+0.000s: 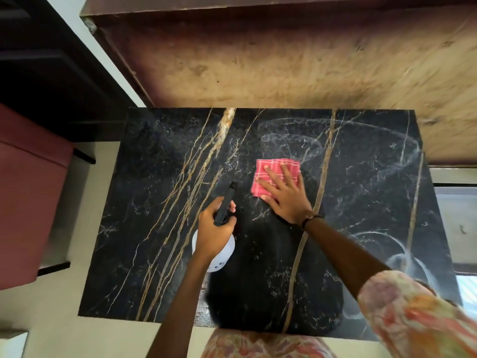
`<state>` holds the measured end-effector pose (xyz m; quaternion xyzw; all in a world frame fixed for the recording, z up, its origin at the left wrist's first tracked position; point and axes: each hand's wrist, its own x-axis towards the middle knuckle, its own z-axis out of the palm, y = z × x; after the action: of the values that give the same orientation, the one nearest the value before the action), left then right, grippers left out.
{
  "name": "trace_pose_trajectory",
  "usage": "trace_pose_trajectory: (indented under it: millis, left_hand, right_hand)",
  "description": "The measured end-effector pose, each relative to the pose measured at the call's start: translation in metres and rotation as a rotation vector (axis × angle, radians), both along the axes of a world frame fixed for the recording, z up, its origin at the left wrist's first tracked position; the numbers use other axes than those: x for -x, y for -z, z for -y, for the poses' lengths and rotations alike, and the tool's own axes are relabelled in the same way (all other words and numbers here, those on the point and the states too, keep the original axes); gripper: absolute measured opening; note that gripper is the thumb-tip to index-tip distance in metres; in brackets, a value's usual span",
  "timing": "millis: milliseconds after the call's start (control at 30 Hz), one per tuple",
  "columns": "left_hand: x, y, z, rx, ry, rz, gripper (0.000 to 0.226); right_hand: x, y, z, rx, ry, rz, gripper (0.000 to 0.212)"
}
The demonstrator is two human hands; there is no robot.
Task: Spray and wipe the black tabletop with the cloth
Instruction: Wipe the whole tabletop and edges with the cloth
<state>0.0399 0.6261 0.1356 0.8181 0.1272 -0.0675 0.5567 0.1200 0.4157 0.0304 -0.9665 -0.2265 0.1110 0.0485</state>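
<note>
Left hand: our left hand [214, 228] is wrapped round the neck of the spray bottle [219, 251], its black nozzle aimed up and away from us.
Right hand: our right hand [284, 195] lies flat, fingers spread, pressing the cloth [265, 169] down.
Cloth: folded red checked square, soft weave, just right of the nozzle and beyond it, nearer our right hand.
Surface: the black tabletop [154, 202] is polished marble with gold veins; pale smear arcs lie to the right, and we judge the left half is still to be wiped.
</note>
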Motion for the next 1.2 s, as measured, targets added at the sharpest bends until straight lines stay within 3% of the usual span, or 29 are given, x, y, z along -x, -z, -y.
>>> trace_pose_trajectory:
  millis: [133, 267, 400, 567, 633, 733, 867, 1033, 1200]
  left_hand:
    - [-0.02, -0.002, 0.0, 0.017, 0.017, 0.019, 0.019]
    - [-0.039, 0.0, -0.003, -0.006, 0.011, 0.014, 0.021]
    - [-0.06, 0.003, -0.004, -0.019, 0.015, 0.026, 0.022]
    - [-0.083, 0.003, -0.002, 0.001, 0.012, 0.016, 0.018]
    - [-0.092, 0.002, 0.001, 0.013, 0.011, 0.009, 0.018]
    - [-0.105, 0.001, 0.005, 0.012, 0.006, 0.014, 0.017]
    - [-0.119, 0.003, 0.006, 0.037, 0.014, 0.029, 0.017]
    - [-0.134, 0.004, 0.006, 0.023, 0.036, 0.039, 0.02]
    - [-0.141, -0.001, 0.006, 0.024, 0.057, 0.063, 0.019]
  right_hand:
    - [0.019, 0.006, -0.039, 0.014, -0.215, 0.007, 0.051]
    - [0.035, 0.008, 0.02, 0.008, -0.419, 0.054, 0.05]
    - [-0.004, 0.005, 0.075, 0.058, -0.23, 0.054, 0.051]
    - [-0.078, 0.002, 0.02, 0.018, 0.063, 0.0, 0.054]
    - [-0.092, 0.003, -0.019, 0.014, 0.068, -0.006, 0.057]
    - [-0.083, 0.006, -0.046, 0.008, -0.094, -0.007, 0.06]
    - [-0.063, 0.013, 0.01, 0.011, -0.335, 0.082, 0.051]
    - [-0.104, 0.012, 0.066, 0.026, -0.086, 0.071, 0.053]
    - [-0.161, 0.007, 0.001, 0.013, 0.145, 0.017, 0.065]
